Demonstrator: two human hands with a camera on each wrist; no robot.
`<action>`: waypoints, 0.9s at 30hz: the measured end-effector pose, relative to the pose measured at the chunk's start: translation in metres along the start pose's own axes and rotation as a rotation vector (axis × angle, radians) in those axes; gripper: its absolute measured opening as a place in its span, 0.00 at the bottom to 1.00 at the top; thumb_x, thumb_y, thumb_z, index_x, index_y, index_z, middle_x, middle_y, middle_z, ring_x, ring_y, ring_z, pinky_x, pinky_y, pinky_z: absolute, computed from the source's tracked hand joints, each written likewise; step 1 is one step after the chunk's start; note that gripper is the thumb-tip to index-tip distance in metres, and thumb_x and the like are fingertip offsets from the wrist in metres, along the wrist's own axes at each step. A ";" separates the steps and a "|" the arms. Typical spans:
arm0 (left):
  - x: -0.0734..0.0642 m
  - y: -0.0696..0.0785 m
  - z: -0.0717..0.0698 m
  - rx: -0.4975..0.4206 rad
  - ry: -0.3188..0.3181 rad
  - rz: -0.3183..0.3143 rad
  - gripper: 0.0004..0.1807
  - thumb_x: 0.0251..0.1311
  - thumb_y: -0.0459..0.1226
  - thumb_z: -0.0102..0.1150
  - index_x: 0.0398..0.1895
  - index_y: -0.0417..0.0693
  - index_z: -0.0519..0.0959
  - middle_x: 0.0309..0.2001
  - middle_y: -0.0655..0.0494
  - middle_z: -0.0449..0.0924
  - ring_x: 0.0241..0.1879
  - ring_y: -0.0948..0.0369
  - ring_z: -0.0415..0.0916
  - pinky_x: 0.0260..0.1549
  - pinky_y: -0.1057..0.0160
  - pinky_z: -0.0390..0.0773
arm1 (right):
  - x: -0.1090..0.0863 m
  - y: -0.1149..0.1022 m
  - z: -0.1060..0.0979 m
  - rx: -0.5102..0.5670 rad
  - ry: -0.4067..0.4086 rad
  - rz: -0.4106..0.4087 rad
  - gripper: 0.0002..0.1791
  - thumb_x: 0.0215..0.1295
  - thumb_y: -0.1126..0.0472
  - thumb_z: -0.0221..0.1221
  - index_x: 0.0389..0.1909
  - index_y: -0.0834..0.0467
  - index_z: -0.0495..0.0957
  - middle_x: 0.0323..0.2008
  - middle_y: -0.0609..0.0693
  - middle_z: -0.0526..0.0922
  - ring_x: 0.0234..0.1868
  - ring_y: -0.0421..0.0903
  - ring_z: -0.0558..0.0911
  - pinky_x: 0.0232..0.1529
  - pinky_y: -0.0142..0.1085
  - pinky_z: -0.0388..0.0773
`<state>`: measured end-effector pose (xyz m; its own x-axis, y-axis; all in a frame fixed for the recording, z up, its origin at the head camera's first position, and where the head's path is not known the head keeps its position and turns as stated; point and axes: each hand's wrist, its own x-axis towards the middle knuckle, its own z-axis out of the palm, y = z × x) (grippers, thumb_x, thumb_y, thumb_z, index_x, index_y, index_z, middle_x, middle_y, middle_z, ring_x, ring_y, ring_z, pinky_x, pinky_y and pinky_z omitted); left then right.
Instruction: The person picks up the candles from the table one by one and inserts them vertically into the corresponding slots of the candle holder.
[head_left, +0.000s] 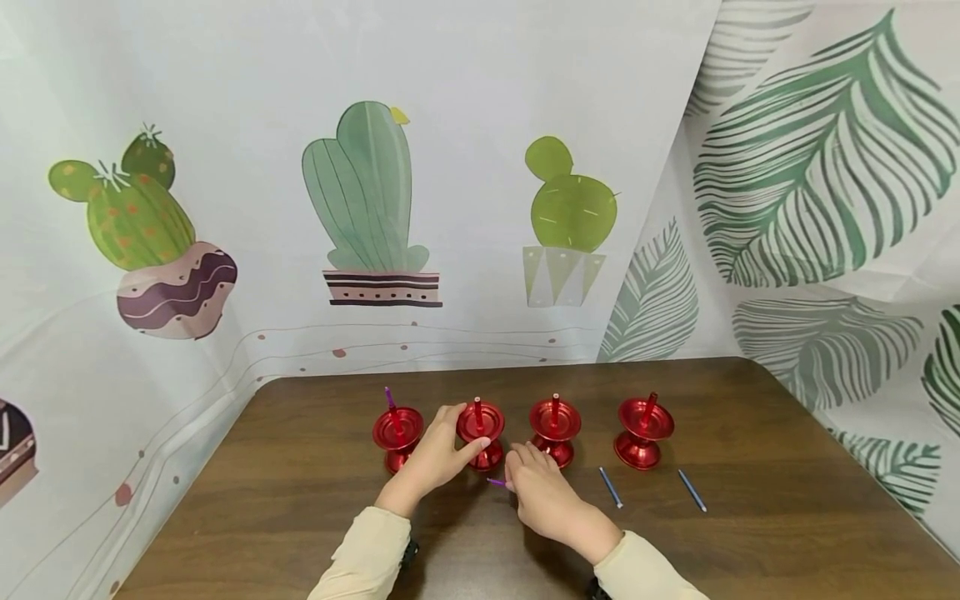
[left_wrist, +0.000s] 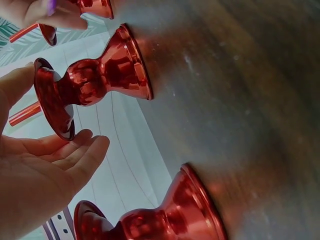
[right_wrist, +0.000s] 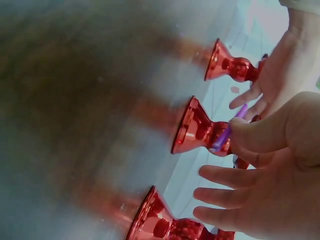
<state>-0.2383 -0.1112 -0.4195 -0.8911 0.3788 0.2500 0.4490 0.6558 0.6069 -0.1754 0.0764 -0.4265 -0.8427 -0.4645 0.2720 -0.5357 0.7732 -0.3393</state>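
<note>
In the head view my left hand (head_left: 435, 458) holds the dish of the second red metal candle holder (head_left: 487, 454) from the left, thumb on one side and fingers on the other. The left wrist view shows the thumb and fingertips at the rim of that holder (left_wrist: 90, 82), which stands upright. My right hand (head_left: 546, 496) pinches a thin purple candle (right_wrist: 222, 137) between thumb and index finger, the other fingers spread. This candle is low in front of the second holder. Another purple candle (head_left: 389, 397) stands in the leftmost holder (head_left: 397, 429), leaning slightly.
Two more red holders stand to the right, the third (head_left: 555, 421) just behind my right hand and the fourth (head_left: 645, 429) farther over. Two thin blue candles (head_left: 611, 487) (head_left: 692, 490) lie on the brown wooden table (head_left: 780, 467). A printed cloth (head_left: 480, 167) hangs behind.
</note>
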 end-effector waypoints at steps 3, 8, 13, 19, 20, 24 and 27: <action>0.000 0.000 0.000 -0.001 0.004 0.003 0.37 0.60 0.44 0.64 0.64 0.26 0.63 0.58 0.34 0.68 0.57 0.45 0.72 0.56 0.48 0.73 | 0.003 0.002 -0.003 0.092 0.025 0.001 0.11 0.61 0.73 0.60 0.28 0.59 0.67 0.54 0.71 0.73 0.60 0.70 0.69 0.57 0.65 0.65; 0.000 0.000 0.001 0.002 0.013 0.012 0.37 0.60 0.44 0.65 0.63 0.26 0.63 0.57 0.35 0.69 0.55 0.46 0.73 0.54 0.49 0.74 | 0.010 0.005 -0.007 0.222 0.079 0.009 0.08 0.64 0.72 0.57 0.30 0.60 0.68 0.56 0.73 0.71 0.61 0.69 0.68 0.59 0.62 0.65; 0.000 -0.001 0.001 0.002 0.020 0.018 0.37 0.59 0.43 0.65 0.63 0.26 0.63 0.56 0.35 0.69 0.54 0.47 0.74 0.53 0.50 0.75 | 0.017 0.007 -0.010 0.339 0.132 0.009 0.09 0.65 0.73 0.56 0.32 0.59 0.66 0.56 0.71 0.70 0.60 0.69 0.69 0.56 0.60 0.69; 0.000 -0.002 0.002 0.007 0.025 0.023 0.37 0.59 0.43 0.65 0.62 0.26 0.63 0.56 0.36 0.69 0.53 0.47 0.75 0.53 0.50 0.75 | 0.027 0.006 -0.015 0.422 0.209 0.064 0.08 0.65 0.72 0.55 0.31 0.58 0.68 0.56 0.70 0.71 0.60 0.68 0.70 0.59 0.63 0.64; 0.000 -0.002 0.002 0.009 0.025 0.021 0.37 0.59 0.43 0.65 0.63 0.27 0.64 0.56 0.36 0.69 0.53 0.47 0.75 0.53 0.50 0.76 | 0.029 0.006 -0.015 0.429 0.220 0.072 0.08 0.65 0.72 0.55 0.31 0.58 0.68 0.56 0.69 0.71 0.59 0.67 0.71 0.60 0.62 0.64; -0.001 -0.002 0.002 0.011 0.031 0.023 0.37 0.59 0.43 0.65 0.62 0.27 0.64 0.55 0.36 0.70 0.52 0.47 0.75 0.52 0.50 0.76 | 0.039 0.006 -0.018 0.503 0.239 0.093 0.06 0.66 0.71 0.55 0.32 0.59 0.69 0.57 0.66 0.72 0.57 0.65 0.74 0.57 0.56 0.71; 0.000 -0.002 0.002 0.008 0.033 0.024 0.37 0.59 0.43 0.66 0.62 0.27 0.64 0.55 0.36 0.70 0.52 0.47 0.75 0.52 0.50 0.76 | 0.048 0.006 -0.019 0.582 0.240 0.111 0.04 0.67 0.70 0.55 0.34 0.60 0.70 0.57 0.65 0.73 0.56 0.62 0.76 0.56 0.53 0.74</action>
<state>-0.2386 -0.1112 -0.4219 -0.8815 0.3730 0.2895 0.4710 0.6516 0.5946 -0.2185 0.0671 -0.3979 -0.8959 -0.2329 0.3783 -0.4435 0.4191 -0.7923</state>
